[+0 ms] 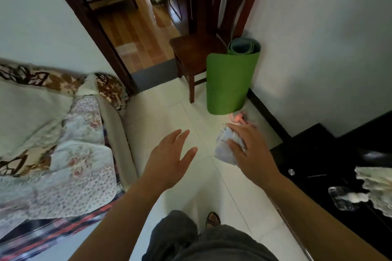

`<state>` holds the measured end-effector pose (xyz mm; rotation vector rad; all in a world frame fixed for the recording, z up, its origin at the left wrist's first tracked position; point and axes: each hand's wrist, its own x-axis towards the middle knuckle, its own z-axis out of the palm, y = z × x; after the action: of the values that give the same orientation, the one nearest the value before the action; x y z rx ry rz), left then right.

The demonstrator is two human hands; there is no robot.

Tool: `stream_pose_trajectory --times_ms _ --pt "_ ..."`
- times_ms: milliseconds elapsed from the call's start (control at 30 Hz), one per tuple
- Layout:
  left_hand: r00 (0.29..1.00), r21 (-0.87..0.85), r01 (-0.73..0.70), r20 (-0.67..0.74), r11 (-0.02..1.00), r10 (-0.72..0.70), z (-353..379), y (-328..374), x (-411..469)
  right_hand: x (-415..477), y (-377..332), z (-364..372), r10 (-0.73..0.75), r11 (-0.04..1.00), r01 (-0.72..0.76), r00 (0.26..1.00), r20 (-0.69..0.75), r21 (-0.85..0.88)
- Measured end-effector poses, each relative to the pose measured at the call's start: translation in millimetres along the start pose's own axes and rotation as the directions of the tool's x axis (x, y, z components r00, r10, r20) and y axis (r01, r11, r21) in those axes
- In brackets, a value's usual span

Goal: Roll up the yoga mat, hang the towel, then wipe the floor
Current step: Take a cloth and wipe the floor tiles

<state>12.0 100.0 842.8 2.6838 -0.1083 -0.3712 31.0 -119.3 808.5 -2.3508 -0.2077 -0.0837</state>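
While the left hand (169, 154) hovers spread, the right hand (248, 150) clutches the cloth (224, 146) (crumpled) beneath its fingers.

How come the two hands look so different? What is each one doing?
The left hand is empty, while the right hand grips a crumpled pale cloth. The left hand's fingers are spread open and flat; the right hand's fingers curl around the cloth. The left hand is out over bare floor tiles, and the right hand sits nearer the rolled green yoga mat. Both reach forward, backs up.
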Motion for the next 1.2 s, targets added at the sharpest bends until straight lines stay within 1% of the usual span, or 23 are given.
stream_pose_trajectory --times_ms 167,300,400,467,567,633,733,867,1000,1200 --pt "1.0 -0.037 0.027 0.004 0.999 -0.027 -17 -15 71 71 -2 17 -0.013 1.0 0.013 0.999 0.047 -0.003" --pt "0.999 -0.049 0.029 -0.029 0.998 -0.031 -41 -42 133 148 -11 43 -0.038 0.999 0.039 0.995 0.088 -0.006" --pt "0.997 -0.07 0.05 -0.05 0.996 -0.053 -67 -76 185 217 -21 64 -0.072 0.997 0.073 0.992 0.105 -0.009" --pt "0.997 -0.043 0.044 -0.054 0.998 -0.046 -89 -101 220 263 -30 76 -0.069 0.998 0.069 0.992 0.102 -0.002" --pt "0.997 -0.024 0.063 -0.04 0.998 -0.064 -124 -131 273 326 -44 87 -0.086 0.995 0.081 0.992 0.089 0.055" --pt "0.997 -0.014 0.062 -0.054 0.998 -0.063 -146 -146 313 370 -46 94 -0.104 0.993 0.099 0.991 0.086 0.06" --pt "0.997 -0.014 0.05 -0.061 0.999 -0.051 -169 -159 360 420 -44 109 -0.087 0.995 0.082 0.99 0.111 0.048" --pt "0.999 -0.008 0.04 -0.034 0.999 -0.04 -189 -175 404 467 -40 127 -0.083 0.993 0.072 0.989 0.122 0.092" --pt "0.998 0.004 0.055 -0.043 0.999 -0.054 -207 -193 466 531 -22 138 -0.045 0.995 0.032 0.989 0.14 0.099" --pt "0.999 0.023 0.039 -0.016 0.999 -0.039 -232 -191 595 652 20 145 0.02 0.996 -0.027 0.996 0.092 0.083"
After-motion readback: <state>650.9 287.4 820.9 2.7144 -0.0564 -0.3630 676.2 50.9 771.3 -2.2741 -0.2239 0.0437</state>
